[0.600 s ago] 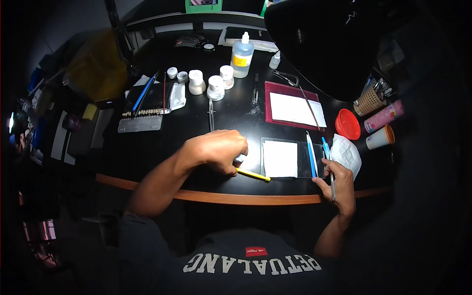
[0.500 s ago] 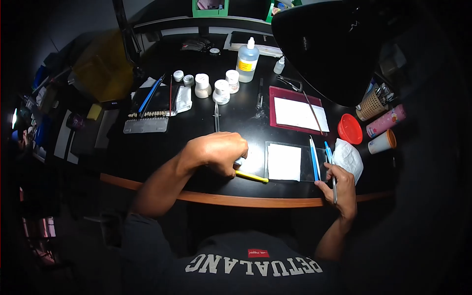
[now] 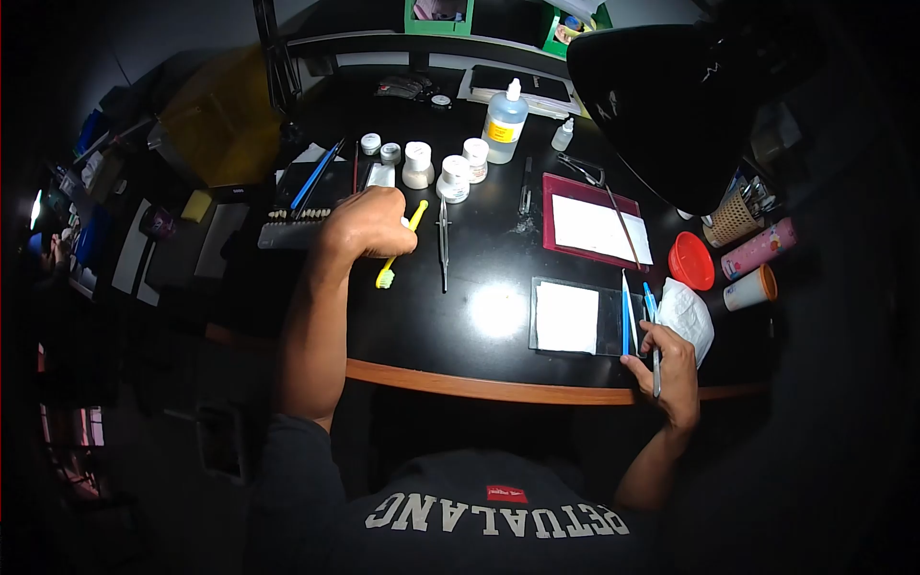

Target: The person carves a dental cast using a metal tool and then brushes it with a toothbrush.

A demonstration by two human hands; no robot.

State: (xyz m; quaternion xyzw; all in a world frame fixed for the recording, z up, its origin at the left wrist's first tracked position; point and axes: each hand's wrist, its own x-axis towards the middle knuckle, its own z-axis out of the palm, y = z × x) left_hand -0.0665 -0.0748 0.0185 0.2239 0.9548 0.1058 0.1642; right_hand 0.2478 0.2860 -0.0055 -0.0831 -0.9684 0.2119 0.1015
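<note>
My left hand (image 3: pixel 369 222) is closed around a yellow toothbrush (image 3: pixel 418 217), its bristle head pointing down toward the table. A small pale thing shows at the fingers but is too small to name. Right of this hand lie metal tweezers (image 3: pixel 444 244). At the right, my right hand (image 3: pixel 674 369) curls around a slim blue-and-silver tool (image 3: pixel 656 369); its thumb reaches the lower end of a blue-and-white instrument (image 3: pixel 627 321). That instrument lies on a glass plate (image 3: pixel 611 335) with a white paper pad (image 3: pixel 566 318). A crumpled white tissue (image 3: pixel 688 311) touches the right hand's area.
Several white-lidded jars (image 3: pixel 453 179) and a clear bottle (image 3: pixel 503 125) stand behind. A maroon tray (image 3: pixel 551 216) holds white paper and a thin brush. A red bowl (image 3: pixel 692 262), a cup (image 3: pixel 750 287) and a lamp shade (image 3: pixel 652 115) are at right. A tooth shade guide (image 3: pixel 283 236) lies left.
My left hand has moved left and away from me with the toothbrush, lifting it from near the front edge. The right hand stays nearly in place. The view has shifted slightly.
</note>
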